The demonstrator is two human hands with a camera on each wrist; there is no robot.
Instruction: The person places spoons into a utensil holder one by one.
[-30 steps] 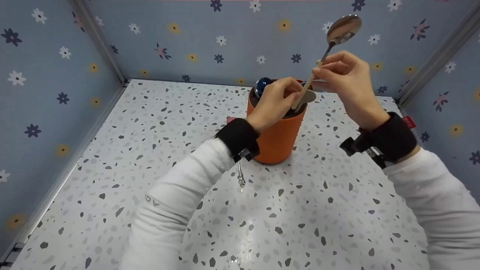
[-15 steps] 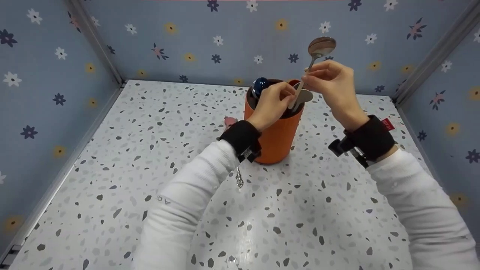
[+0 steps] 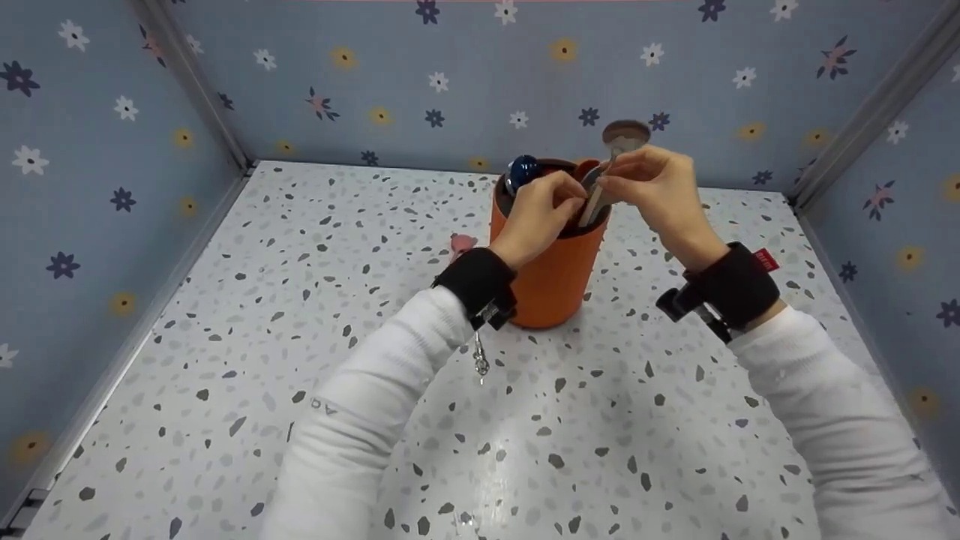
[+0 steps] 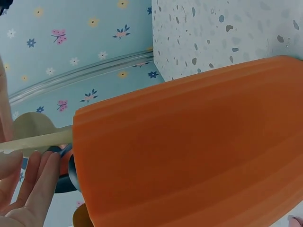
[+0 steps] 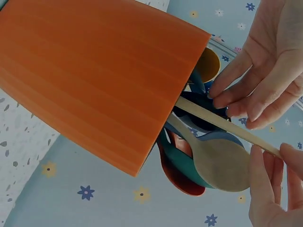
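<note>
My right hand (image 3: 652, 191) pinches a spoon (image 3: 626, 133) with a shiny metal bowl and a pale handle (image 5: 222, 124). Its bowl points up, while the handle's lower end is inside the mouth of an orange utensil holder (image 3: 559, 277). At the holder's near rim, my left hand (image 3: 536, 214) is close to that handle; its fingers (image 5: 232, 75) look relaxed in the right wrist view, with nothing gripped. Inside the holder stand other utensils: a dull-coloured spoon (image 5: 222, 163), a red spoon (image 5: 182, 182) and a dark blue rounded piece (image 3: 523, 171).
A pink-ended item (image 3: 462, 243) lies on the speckled table (image 3: 637, 450), left of the holder. An ornate silver handle (image 3: 481, 358) shows below my left wrist, partly hidden. Flower-patterned panels (image 3: 450, 82) enclose the back and both sides.
My right hand has come down and left, lowering the spoon deeper into the holder. My left hand, earlier at the handle's lower end, now sits slightly apart from it.
</note>
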